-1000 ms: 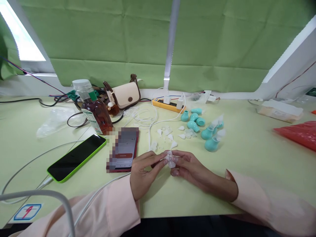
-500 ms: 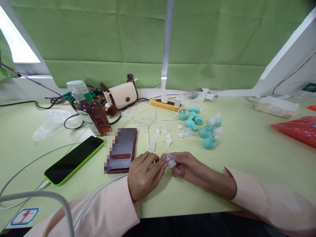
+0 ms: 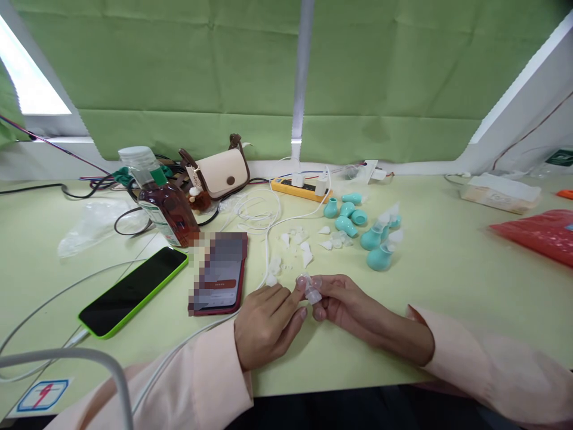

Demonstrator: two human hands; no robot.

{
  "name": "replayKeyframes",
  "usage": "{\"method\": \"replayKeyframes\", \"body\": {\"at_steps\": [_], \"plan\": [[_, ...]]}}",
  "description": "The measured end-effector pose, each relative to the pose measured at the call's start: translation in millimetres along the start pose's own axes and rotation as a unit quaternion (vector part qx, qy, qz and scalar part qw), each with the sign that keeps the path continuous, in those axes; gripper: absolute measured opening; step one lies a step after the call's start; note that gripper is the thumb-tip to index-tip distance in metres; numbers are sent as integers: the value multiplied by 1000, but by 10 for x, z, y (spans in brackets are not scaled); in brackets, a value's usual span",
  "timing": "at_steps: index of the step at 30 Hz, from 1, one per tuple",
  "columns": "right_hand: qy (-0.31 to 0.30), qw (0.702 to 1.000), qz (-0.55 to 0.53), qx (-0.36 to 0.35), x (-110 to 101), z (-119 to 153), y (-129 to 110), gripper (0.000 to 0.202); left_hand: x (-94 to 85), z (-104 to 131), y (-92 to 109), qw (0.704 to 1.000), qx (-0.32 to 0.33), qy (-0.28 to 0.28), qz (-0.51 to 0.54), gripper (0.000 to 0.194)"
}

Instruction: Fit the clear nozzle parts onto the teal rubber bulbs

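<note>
Between my two hands, over the table's near part, is a small translucent soft-plastic piece (image 3: 313,292). My right hand (image 3: 347,301) pinches it at its right side between thumb and fingers. My left hand (image 3: 266,325) grips its left edge with curled fingers; the index fingertip lies on it and the thumb is held lower, off the piece. The fingertips hide part of its shape. Just beyond my hands lie loose translucent white scraps (image 3: 307,255). To their right are several turquoise bulb-shaped pieces (image 3: 345,226), and a few nearer bulbs (image 3: 379,258) carry translucent tips.
Left of my hands lie a red-cased phone (image 3: 219,275) and a green-cased phone (image 3: 134,292) with white cables. Behind them stand a bottle of dark liquid (image 3: 168,209) and a cream handbag (image 3: 224,173). A yellow power strip (image 3: 286,189) is at the back; a red packet (image 3: 537,233) lies right.
My left thumb has moved down, away from the translucent piece, and the left hand has shifted slightly. A white scrap now shows beyond my left knuckles. My right hand keeps its pinch.
</note>
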State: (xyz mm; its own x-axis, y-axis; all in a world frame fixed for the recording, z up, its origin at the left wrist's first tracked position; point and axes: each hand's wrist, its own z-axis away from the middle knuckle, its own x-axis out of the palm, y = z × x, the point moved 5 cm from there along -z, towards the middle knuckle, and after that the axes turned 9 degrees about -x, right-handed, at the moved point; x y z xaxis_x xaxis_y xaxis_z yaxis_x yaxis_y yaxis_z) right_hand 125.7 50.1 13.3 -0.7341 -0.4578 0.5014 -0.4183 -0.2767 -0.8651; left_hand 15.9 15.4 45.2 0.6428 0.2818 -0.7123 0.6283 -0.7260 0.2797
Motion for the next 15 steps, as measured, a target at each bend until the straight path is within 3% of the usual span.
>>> {"method": "replayKeyframes", "body": {"at_steps": [2,4,8,11,15], "plan": [[-11,1000,-21,11,11,3,-10,15,0,0,-38,994,-47,-20,97,35],[-24,998,-47,30,31,6,-16,15,8,-9,-104,968,-125,-30,214,31],[-38,997,-56,48,62,3,-17,16,91,-13,-236,862,-302,-46,405,23],[-52,997,-46,34,83,-1,-7,15,133,-6,-296,789,-389,-39,474,22],[-49,997,-52,15,91,2,-2,13,103,-8,-377,754,-434,9,493,25]]}}
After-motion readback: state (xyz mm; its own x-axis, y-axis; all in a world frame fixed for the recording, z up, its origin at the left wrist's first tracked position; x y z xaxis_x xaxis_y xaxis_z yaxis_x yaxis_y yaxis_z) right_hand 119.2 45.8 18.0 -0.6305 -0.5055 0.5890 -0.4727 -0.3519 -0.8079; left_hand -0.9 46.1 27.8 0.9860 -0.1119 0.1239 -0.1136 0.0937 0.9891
